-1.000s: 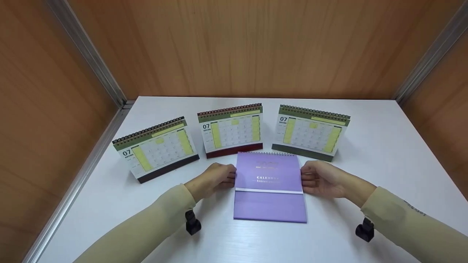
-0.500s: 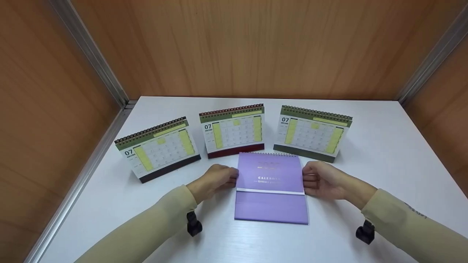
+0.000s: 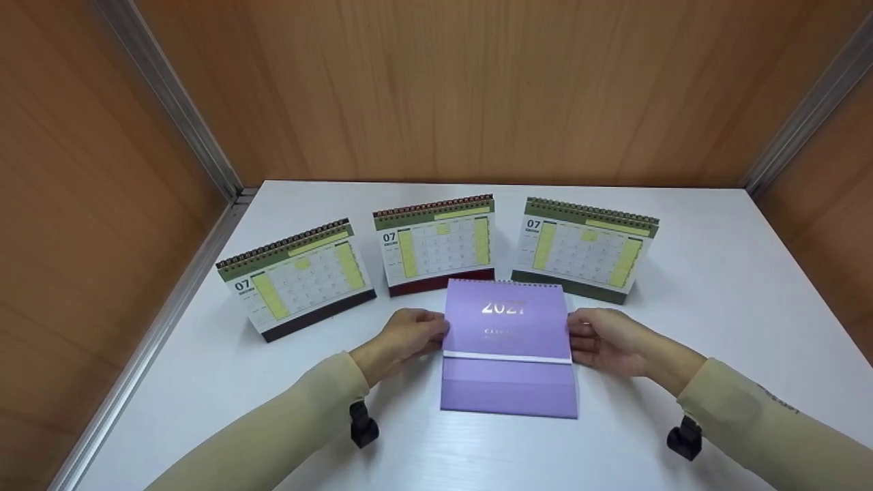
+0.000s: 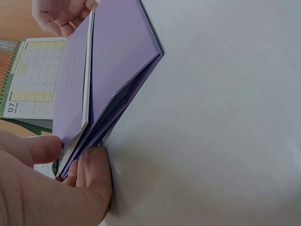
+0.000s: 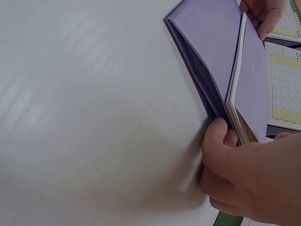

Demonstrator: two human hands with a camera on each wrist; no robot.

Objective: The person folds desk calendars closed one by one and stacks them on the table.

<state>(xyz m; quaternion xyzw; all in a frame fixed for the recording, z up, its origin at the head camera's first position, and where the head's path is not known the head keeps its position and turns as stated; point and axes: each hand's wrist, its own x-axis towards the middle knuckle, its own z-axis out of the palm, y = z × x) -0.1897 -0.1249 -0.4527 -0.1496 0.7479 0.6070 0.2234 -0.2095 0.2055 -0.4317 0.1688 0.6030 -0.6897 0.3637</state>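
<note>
A purple spiral-bound desk calendar lies on the white table, its cover marked 2027 in gold and a purple base flap in front. Its upper part is slightly raised off the base, with gaps showing at the sides. My left hand pinches the left edge; in the left wrist view the thumb is on the cover side and the fingers are underneath. At the opposite edge my right hand grips the calendar. In the right wrist view, that hand partly hides the page edges.
Behind stand three tented desk calendars open at month 07: one with a black base at left, one with a red base in the middle, one with a green base at right. Wooden panels enclose the white table.
The purple calendar's cover has tilted up, so 2027 now reads clearly, and a crease shows across the base flap. Both hands keep hold of its sides.
</note>
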